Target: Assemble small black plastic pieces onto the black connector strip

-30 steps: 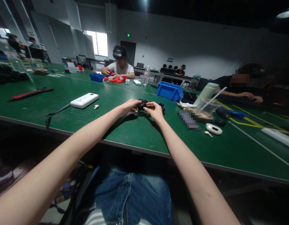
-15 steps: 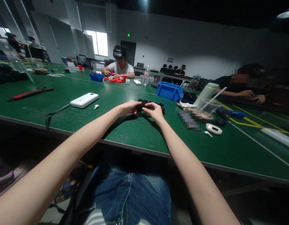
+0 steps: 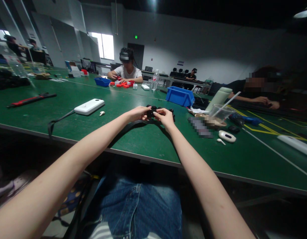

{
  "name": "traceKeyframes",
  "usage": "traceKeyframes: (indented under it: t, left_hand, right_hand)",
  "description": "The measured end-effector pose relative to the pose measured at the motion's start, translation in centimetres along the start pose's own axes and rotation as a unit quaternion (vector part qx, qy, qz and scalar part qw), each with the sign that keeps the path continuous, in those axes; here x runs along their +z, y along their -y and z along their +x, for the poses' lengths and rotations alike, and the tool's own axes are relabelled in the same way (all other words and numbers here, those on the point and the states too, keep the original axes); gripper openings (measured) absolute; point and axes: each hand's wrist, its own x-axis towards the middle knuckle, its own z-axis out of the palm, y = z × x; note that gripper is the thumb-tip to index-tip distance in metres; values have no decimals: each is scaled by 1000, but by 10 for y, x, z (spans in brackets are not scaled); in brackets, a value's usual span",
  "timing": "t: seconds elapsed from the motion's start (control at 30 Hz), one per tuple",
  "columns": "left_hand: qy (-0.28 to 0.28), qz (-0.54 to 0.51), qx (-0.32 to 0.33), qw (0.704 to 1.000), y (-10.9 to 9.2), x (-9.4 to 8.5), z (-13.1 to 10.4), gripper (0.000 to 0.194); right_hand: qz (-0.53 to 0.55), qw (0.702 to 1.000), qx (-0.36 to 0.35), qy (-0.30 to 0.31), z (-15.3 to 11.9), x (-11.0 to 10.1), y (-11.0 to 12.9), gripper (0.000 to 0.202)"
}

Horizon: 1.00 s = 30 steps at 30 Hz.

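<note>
Both hands meet over the green table (image 3: 133, 142), around a small black part (image 3: 150, 114). My left hand (image 3: 139, 114) pinches it from the left, fingers closed. From the right, my right hand (image 3: 165, 117) grips the same part between thumb and fingers. More black pieces (image 3: 171, 111) show just behind and beside my right hand; their exact shapes are too dark to make out. To the left lie a white power bank (image 3: 89, 106) with a dark strap and a white earbud (image 3: 102, 113).
A blue bin (image 3: 180, 96), a green bottle (image 3: 218, 99), a plastic cup (image 3: 220, 114) and an earbud case (image 3: 227, 136) stand or lie to the right. Red-handled tool (image 3: 31, 100) lies far left. Across the table, a person handles red pieces (image 3: 124, 84).
The fingers have shifted slightly around the black part, which now appears turned a little between them. Both arms are nearly where they were.
</note>
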Motion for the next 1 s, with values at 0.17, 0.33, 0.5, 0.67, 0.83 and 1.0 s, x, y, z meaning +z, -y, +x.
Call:
traceKeyframes:
  t: [0.17,0.33,0.5,0.67,0.83,1.0]
  left_hand:
    - [10,14,34,999,3,-5,4,33]
    - [15,50,46,998,9,-12,10,33]
    - [-5,50,44,998,9,-12,11,31]
    - [-51,41,25,998,5,-9,6,27]
    - [-42,25,7,999,1,-7,2,20]
    - [-39,14,-10,999,0,-6,1,16]
  right_hand:
    - [34,995,77,-49,-1,1,5,18]
    - [44,991,121,-44,-5,2,13,10]
    - [52,989,134,-37,-7,2,16,9]
    - [49,990,131,-30,-7,1,16,9]
    - [51,990,126,-27,-7,1,16,12]
    - [54,991,121,-29,-6,1,14,18]
